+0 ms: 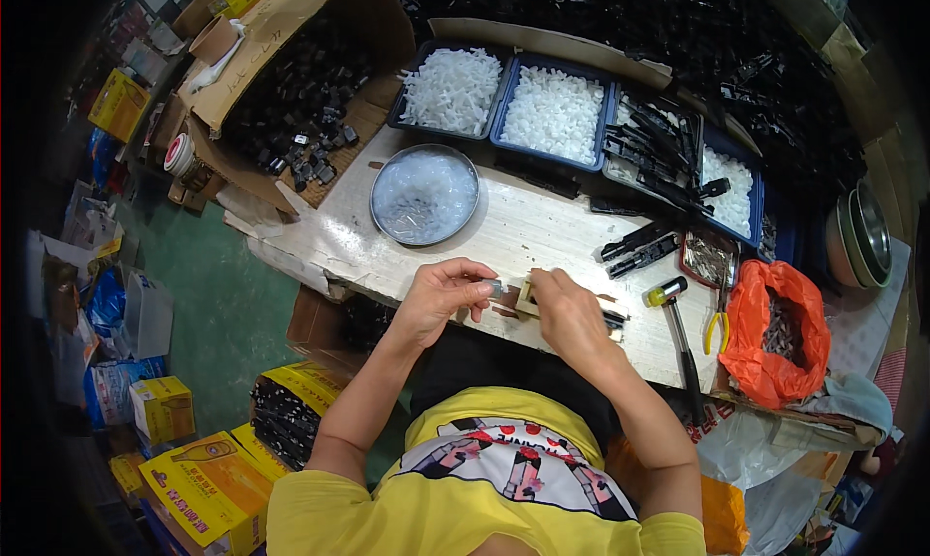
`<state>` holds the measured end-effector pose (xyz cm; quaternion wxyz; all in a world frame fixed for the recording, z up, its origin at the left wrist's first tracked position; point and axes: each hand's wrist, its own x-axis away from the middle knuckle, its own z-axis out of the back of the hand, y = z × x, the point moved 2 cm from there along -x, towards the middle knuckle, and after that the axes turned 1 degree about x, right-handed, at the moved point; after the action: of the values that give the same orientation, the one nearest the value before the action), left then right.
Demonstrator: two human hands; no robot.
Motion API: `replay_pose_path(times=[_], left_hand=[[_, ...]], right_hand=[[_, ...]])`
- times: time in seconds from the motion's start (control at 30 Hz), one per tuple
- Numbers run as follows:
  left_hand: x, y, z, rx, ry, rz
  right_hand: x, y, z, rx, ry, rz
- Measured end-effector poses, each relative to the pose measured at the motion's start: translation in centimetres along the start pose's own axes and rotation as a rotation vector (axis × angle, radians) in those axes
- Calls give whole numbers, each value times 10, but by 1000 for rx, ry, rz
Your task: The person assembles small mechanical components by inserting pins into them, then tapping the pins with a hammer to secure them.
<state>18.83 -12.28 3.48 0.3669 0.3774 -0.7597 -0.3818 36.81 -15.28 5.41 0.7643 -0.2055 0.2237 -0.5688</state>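
My left hand (443,302) is above the near edge of the white table, with thumb and forefinger pinched on a small, clear greyish piece (496,288). To its right, my right hand (573,322) bends over a brass-coloured fixture (527,301), fingertips curled against it; what they grip, if anything, is hidden. A dark strip-shaped part (614,320) shows at the fixture's right end, partly beneath that hand. Farther back, a round metal dish (382,219) contains a whitish translucent mass and small metal bits.
Blue trays (496,138) of small white plastic parts line the back, one heaped with black parts (651,135). On the right are a hammer (682,348), yellow-handled pliers (717,331) and an orange bag (744,328). A cardboard box (383,23) of black pieces stands back left.
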Motion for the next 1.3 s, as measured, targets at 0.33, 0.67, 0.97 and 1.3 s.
replay_pose_path(times=[0.33, 0.67, 0.97, 1.3], left_hand=[[-12, 2, -13, -157, -40, 40], [-33, -9, -58, -960, 33, -212], [-38, -20, -46, -570, 69, -6], [-116, 34, -57, -1200, 157, -516]], right_hand=[[9, 29, 36, -552, 145, -171], [36, 44, 29, -555, 160, -212], [37, 53, 33, -637, 181, -248], [61, 170, 114, 256, 434, -569]])
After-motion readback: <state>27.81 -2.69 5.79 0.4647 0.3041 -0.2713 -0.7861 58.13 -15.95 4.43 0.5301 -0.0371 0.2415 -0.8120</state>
